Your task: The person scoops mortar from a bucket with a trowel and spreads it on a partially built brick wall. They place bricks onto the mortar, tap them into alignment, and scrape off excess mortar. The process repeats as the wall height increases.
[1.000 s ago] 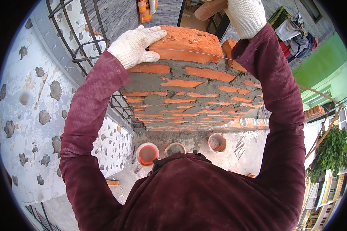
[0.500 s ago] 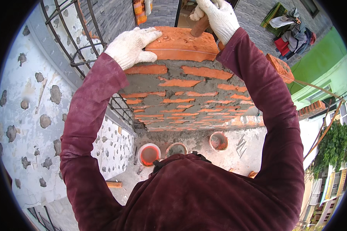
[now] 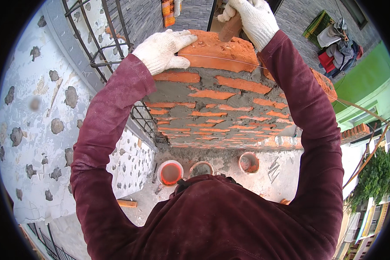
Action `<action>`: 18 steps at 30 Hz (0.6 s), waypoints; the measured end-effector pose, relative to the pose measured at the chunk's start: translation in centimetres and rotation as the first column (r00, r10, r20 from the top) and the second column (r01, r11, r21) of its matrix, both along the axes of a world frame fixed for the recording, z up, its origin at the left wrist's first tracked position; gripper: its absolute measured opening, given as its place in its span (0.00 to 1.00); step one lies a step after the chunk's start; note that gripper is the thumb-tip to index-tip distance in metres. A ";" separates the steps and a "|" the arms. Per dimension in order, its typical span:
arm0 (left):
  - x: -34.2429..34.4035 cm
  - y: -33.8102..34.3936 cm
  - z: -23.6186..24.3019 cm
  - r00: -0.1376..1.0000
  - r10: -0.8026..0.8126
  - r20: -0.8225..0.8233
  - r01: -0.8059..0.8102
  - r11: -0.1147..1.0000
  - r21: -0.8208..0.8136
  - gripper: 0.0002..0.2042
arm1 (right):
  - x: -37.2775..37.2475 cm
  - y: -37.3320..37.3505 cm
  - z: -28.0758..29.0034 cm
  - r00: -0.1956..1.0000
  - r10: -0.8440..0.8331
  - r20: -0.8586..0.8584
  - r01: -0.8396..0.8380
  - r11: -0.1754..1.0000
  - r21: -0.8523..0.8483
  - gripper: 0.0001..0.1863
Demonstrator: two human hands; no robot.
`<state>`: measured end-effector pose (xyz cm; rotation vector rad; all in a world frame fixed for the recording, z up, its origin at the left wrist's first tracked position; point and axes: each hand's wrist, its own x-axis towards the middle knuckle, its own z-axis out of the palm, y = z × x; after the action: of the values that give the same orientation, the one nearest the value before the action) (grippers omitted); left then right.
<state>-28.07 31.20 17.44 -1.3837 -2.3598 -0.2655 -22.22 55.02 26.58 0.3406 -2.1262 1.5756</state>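
Note:
My left hand (image 3: 171, 50), in a white knit glove, grips the left end of an orange brick (image 3: 221, 58) on top of the wall, fingers over it and thumb along its near face. My right hand (image 3: 253, 19), gloved too, holds a brown wooden handle (image 3: 230, 28) angled down at the brick's top; the tool's far part is hidden. A thin string line runs across the brick's face. Below is the brick wall (image 3: 229, 84) with rough grey mortar between its courses, and further bricks (image 3: 323, 82) lie to the right.
A rebar cage (image 3: 110, 45) rises beside a pitted white wall (image 3: 39, 108) on the left. Several buckets (image 3: 170, 173) stand on the concrete floor (image 3: 277, 186) below. Hanging clothes (image 3: 336, 39), a green wall (image 3: 359, 76) and leaning poles (image 3: 375, 147) are at the right.
My right hand has come down and leftward, bringing the wooden handle from above onto the brick's top. My left hand stays on the brick while the view has shifted slightly.

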 end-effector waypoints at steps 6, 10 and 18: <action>-0.8 -0.1 -0.1 0.999 -0.042 -0.018 0.042 0.999 0.019 0.37 | -0.6 -0.4 -0.8 1.000 0.007 0.006 -0.007 1.000 0.026 0.18; -0.3 -0.1 -0.2 1.000 -0.020 0.005 0.020 0.999 0.036 0.38 | 0.8 -1.9 1.6 0.997 -0.020 -0.077 0.018 0.999 -0.028 0.16; -0.1 0.0 -0.1 0.998 -0.036 0.052 0.034 0.999 0.040 0.37 | -0.2 -1.5 -0.3 0.994 0.091 -0.063 -0.105 0.957 -0.269 0.17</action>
<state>-28.13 31.22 17.35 -1.4172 -2.3621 -0.3604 -22.41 53.57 26.30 0.3920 -1.8481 1.8684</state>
